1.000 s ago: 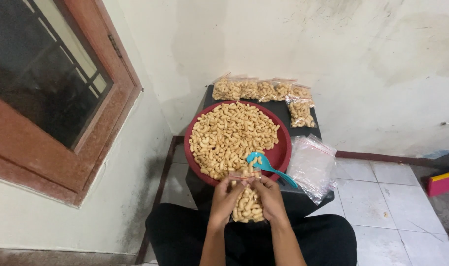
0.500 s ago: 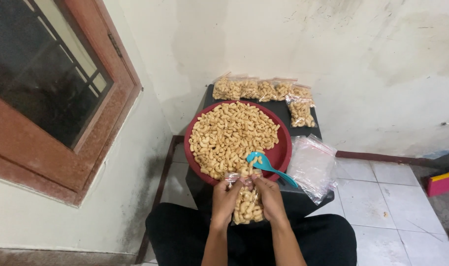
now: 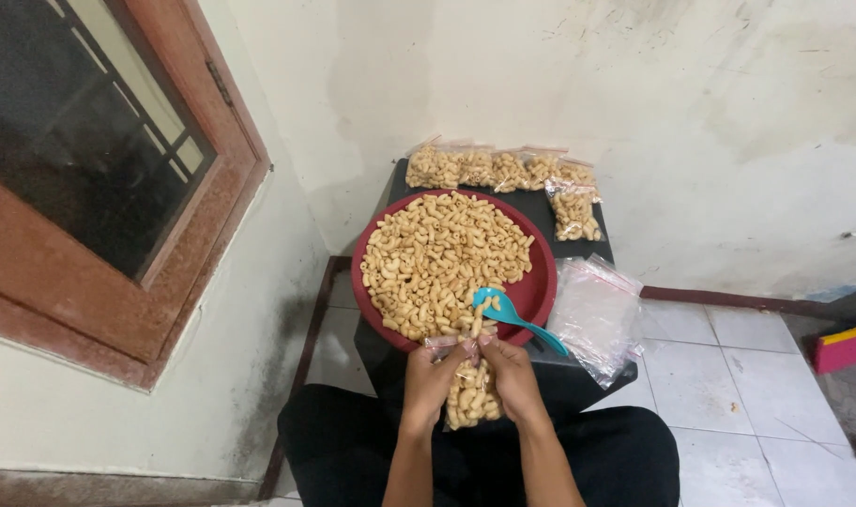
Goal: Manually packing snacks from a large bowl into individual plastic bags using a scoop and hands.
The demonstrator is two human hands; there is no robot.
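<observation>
My left hand [image 3: 426,383] and my right hand [image 3: 514,377] together pinch the top of a small clear bag of macaroni snacks [image 3: 472,394], held upright just in front of a round red tray [image 3: 537,291]. The tray is heaped with loose macaroni snacks [image 3: 442,258] and sits on a small black table [image 3: 578,246]. A teal plastic spoon [image 3: 514,317] lies in the tray's near right part, its handle reaching over the rim beside my right hand.
Several filled snack bags [image 3: 503,172] line the table's far edge against the wall. A stack of empty clear bags [image 3: 595,317] lies on the table's right side. A wood-framed window [image 3: 99,160] is at left, white floor tiles [image 3: 728,394] at right, and a pink box [image 3: 846,347] at the far right.
Both hands have crept a little toward the tray with the bag, and the fingers have closed in along the bag's top edge. Nothing else has moved.
</observation>
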